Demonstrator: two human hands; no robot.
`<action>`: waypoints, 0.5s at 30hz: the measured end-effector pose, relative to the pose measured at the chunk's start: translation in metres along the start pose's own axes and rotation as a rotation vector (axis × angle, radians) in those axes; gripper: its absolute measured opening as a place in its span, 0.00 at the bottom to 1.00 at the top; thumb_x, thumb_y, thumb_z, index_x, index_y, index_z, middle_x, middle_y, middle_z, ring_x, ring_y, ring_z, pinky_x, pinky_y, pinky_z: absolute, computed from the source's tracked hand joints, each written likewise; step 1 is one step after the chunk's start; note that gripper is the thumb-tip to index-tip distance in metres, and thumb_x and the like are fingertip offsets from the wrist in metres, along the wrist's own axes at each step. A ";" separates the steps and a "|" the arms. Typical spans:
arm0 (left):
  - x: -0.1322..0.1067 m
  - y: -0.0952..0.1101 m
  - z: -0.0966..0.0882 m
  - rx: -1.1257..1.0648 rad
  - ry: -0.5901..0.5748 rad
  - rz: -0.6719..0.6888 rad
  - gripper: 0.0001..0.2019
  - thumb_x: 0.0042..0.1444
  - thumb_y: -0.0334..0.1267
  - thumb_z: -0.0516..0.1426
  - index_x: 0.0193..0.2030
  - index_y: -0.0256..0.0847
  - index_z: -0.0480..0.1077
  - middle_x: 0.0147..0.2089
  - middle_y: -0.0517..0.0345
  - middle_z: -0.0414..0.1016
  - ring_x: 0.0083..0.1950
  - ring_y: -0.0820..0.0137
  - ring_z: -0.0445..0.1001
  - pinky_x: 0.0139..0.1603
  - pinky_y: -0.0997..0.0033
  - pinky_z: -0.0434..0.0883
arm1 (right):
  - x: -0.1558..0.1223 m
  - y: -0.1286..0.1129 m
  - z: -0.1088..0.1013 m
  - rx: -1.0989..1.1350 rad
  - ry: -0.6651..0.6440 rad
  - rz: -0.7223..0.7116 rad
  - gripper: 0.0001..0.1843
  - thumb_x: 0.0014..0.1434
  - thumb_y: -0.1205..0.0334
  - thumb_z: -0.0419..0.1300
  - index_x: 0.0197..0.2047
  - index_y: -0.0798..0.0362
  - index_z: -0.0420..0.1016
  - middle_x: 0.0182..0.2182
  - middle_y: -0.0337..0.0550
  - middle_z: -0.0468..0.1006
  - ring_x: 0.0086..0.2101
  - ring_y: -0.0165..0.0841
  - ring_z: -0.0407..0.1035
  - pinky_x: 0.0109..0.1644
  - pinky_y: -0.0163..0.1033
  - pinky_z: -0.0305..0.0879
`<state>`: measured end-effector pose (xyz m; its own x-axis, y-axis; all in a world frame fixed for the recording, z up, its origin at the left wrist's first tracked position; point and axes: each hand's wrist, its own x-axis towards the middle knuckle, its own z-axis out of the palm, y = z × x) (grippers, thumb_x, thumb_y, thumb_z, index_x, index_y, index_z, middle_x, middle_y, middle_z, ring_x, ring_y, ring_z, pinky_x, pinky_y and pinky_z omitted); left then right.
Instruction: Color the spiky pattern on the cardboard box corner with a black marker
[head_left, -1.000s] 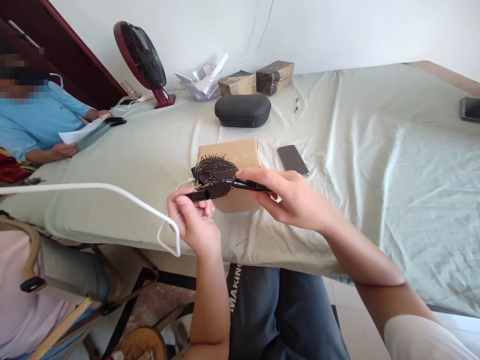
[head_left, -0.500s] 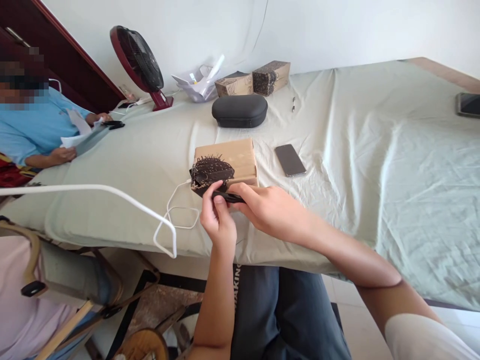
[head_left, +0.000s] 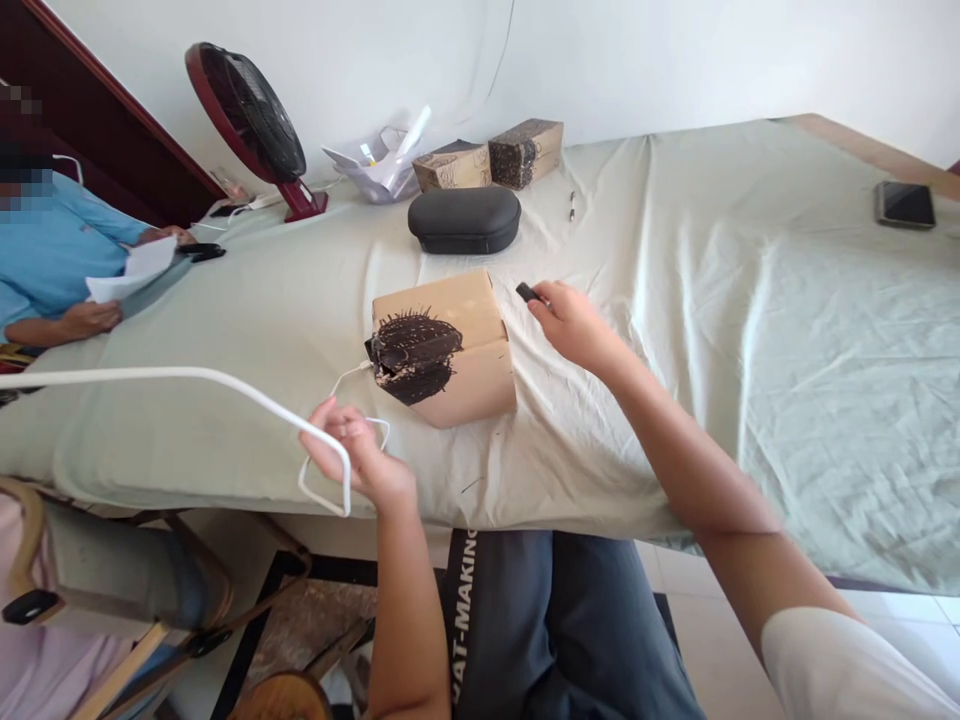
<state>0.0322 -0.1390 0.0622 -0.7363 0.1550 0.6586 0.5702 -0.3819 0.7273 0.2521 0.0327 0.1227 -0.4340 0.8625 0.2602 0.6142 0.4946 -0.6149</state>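
Note:
My right hand (head_left: 574,325) is closed above the cloth, right of a cardboard box. The end of a black marker (head_left: 527,292) sticks out from its fingers; the hand covers the rest. My left hand (head_left: 360,455) hangs at the table's near edge, left of the box, slightly blurred, its fingers loosely apart with nothing seen in them. A white cable (head_left: 210,375) passes in front of it. The cardboard box (head_left: 480,385) stands between my hands, with black scribbles on its left part. A thin white cord (head_left: 347,378) enters its left side.
A black zip case (head_left: 465,222), two scribbled boxes (head_left: 525,155), a paper-filled basket (head_left: 382,175) and a red fan (head_left: 251,115) stand at the back. A small pen (head_left: 572,207) lies behind. At far right is a phone (head_left: 905,204). Someone holding papers (head_left: 139,270) sits at left.
My hands have parted: the left moved left and down, the right moved up and right with the marker. The phone beside the box no longer shows. The view has shifted slightly right.

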 end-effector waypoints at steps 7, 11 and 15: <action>-0.024 -0.075 -0.002 -0.080 -0.199 -0.205 0.35 0.58 0.64 0.62 0.63 0.40 0.67 0.60 0.43 0.72 0.61 0.57 0.73 0.56 0.62 0.74 | 0.020 0.052 0.057 -0.257 -0.178 0.228 0.18 0.71 0.64 0.54 0.57 0.56 0.81 0.57 0.61 0.77 0.60 0.54 0.64 0.63 0.53 0.59; -0.033 -0.089 -0.002 -0.133 -0.313 -0.198 0.43 0.58 0.71 0.58 0.68 0.41 0.64 0.69 0.37 0.68 0.71 0.51 0.70 0.68 0.54 0.71 | 0.024 0.083 0.042 -0.461 -0.022 0.543 0.28 0.69 0.50 0.61 0.64 0.62 0.72 0.63 0.71 0.69 0.63 0.61 0.60 0.65 0.61 0.54; -0.039 -0.095 0.000 -0.141 -0.509 -0.270 0.53 0.53 0.77 0.57 0.76 0.44 0.55 0.75 0.34 0.63 0.75 0.48 0.67 0.75 0.50 0.66 | 0.035 0.109 0.035 -0.404 -0.095 0.635 0.39 0.61 0.46 0.69 0.67 0.60 0.65 0.61 0.69 0.70 0.62 0.58 0.63 0.64 0.58 0.57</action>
<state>0.0065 -0.1091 -0.0326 -0.5611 0.6679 0.4889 0.3072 -0.3804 0.8723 0.2807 0.1132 0.0390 0.0396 0.9908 -0.1293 0.9507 -0.0772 -0.3003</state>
